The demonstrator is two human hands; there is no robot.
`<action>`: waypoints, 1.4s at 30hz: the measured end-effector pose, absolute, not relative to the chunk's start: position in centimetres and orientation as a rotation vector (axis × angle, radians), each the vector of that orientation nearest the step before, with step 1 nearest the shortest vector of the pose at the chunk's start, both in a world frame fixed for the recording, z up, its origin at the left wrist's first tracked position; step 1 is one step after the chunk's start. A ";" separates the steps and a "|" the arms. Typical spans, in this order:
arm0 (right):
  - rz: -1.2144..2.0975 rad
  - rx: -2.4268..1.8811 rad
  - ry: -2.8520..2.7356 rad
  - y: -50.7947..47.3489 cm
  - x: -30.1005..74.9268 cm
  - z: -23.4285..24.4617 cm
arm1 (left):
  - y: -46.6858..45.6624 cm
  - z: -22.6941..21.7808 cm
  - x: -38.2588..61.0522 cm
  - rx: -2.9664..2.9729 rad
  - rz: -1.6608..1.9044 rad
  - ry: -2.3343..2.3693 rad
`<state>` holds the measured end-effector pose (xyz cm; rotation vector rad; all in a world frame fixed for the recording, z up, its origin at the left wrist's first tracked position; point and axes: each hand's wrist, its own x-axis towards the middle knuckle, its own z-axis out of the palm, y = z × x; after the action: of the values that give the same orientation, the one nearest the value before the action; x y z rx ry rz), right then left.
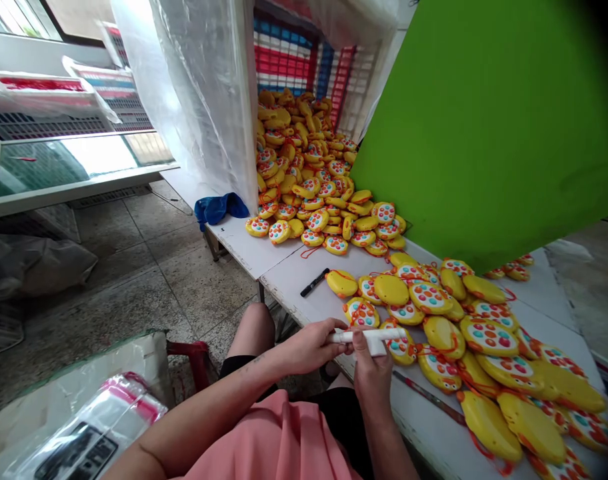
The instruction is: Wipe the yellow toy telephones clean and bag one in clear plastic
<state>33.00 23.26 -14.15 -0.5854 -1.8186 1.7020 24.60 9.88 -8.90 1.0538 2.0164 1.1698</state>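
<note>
Both hands meet above the table's near edge, around a white pen-like stick [391, 333] lying roughly level. My left hand [311, 345] is closed on the stick's left end. My right hand [370, 373] pinches its middle with the thumb on top, along with a small white block or folded piece [377, 347] whose kind I cannot make out. Just beyond the hands lie yellow toys [361, 312], oval and animal-shaped, with white faces covered in coloured dots and with orange cords. A black marker pen [315, 283] rests on the table to the left of them.
A large heap of the same toys [304, 180] spills from a plastic-lined crate [284, 53]. A green board [494, 120] leans at the right. A blue cloth [220, 208] sits at the table's left edge. A thin dark rod [429, 397] lies near the front edge. A wrapped package [89, 433] is at lower left.
</note>
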 end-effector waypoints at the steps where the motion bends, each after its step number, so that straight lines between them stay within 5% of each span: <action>1: 1.719 -0.573 -1.819 23.4 33.1 -14.3 | 9.6 -8.5 24.5 1.091 1.105 1.968; 6: 1.747 -0.757 -1.741 22.2 32.3 -15.3 | 9.7 -9.3 26.0 1.102 0.656 2.439; 12: 1.762 -0.672 -1.961 21.5 29.9 -15.6 | 8.7 -12.1 24.1 0.849 0.586 2.668; 21: 1.182 -0.384 -2.299 24.4 31.1 -19.4 | -3.2 -11.8 6.7 -0.101 0.434 3.071; 33: 1.103 -0.318 -2.297 24.0 30.6 -19.7 | 0.7 -12.8 -4.3 0.286 0.547 3.185; 42: 1.265 -0.375 -2.208 23.9 31.0 -19.1 | 1.9 -14.5 -1.6 0.292 0.820 3.132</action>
<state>30.96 23.92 -19.06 -0.3747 -2.2076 1.2651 -1.62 1.93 -14.54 0.2916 3.1325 0.8204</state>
